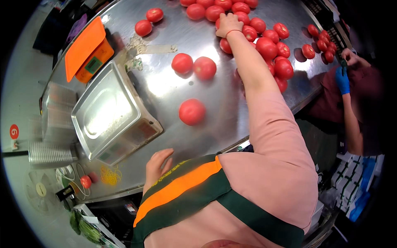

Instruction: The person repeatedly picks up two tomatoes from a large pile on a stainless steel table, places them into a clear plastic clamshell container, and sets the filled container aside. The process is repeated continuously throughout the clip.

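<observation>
My right arm stretches far across the steel table. At its end my right hand (229, 25) is curled down over a tomato (218, 25) at the near side of the tomato pile; the palm hides most of what is under it. Close to my body, by the table's near edge, my left hand (158, 163) has its fingers loosely apart, with nothing in it. Between the hands, a single large tomato (192, 111) lies on the metal. Beyond it two more sit side by side, a left tomato (182, 63) and a right tomato (204, 68).
A steel-topped scale (107, 107) stands at the left. Behind it is an orange scale (89, 51). Stacked clear trays (51, 153) and yellow rubber bands (111, 175) lie left. At the right, a co-worker's blue-gloved hand (342, 80) is near more tomatoes (326, 45).
</observation>
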Demonstrator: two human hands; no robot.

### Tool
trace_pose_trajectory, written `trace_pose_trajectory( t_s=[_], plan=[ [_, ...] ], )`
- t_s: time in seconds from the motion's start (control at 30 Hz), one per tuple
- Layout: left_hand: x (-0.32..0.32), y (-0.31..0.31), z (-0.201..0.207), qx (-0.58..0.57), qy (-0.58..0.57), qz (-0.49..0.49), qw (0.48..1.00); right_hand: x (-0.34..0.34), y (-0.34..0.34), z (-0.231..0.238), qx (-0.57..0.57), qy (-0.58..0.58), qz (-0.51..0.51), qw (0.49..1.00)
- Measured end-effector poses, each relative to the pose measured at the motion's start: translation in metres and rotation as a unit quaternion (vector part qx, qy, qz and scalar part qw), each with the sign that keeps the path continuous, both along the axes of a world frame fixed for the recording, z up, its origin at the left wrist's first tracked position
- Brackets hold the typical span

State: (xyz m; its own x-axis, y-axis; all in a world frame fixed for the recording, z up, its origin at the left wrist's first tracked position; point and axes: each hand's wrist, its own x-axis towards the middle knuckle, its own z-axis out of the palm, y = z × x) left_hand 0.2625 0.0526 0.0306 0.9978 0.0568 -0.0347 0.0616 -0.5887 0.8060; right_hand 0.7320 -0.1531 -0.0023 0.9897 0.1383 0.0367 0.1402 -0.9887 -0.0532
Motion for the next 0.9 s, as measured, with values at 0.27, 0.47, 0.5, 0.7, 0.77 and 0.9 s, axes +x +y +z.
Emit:
trace_pose_trajectory(
  t_s=[0.27, 0.47, 0.5, 0.7, 0.77, 0.9],
  plan=[
    [0.068, 0.015, 0.013, -0.474, -0.036, 0.186, 0.86, -0.104, 0.061, 0.043, 0.714, 0.146, 0.251, 0.638],
    [0.102, 0.05, 0.025, -0.695, 0.028, 0.229, 0.681, -0.215, 0.1, 0.041, 0.448, -0.062, 0.484, 0.749],
    [0.091, 0.062, 0.027, -0.673, -0.003, 0.229, 0.703, -0.195, 0.098, 0.021, 0.409, -0.146, 0.436, 0.788],
    [0.073, 0.147, 0.062, 0.284, -0.09, 0.223, 0.928, -0.149, 0.082, -0.017, 0.173, 0.068, 0.261, 0.947],
    [0.074, 0.161, 0.039, 0.347, -0.064, 0.233, 0.906, -0.151, 0.086, -0.009, 0.22, 0.068, 0.215, 0.949],
    [0.077, 0.159, 0.02, 0.312, -0.122, 0.298, 0.894, -0.201, 0.128, 0.036, 0.406, -0.01, 0.314, 0.858]
  ],
)
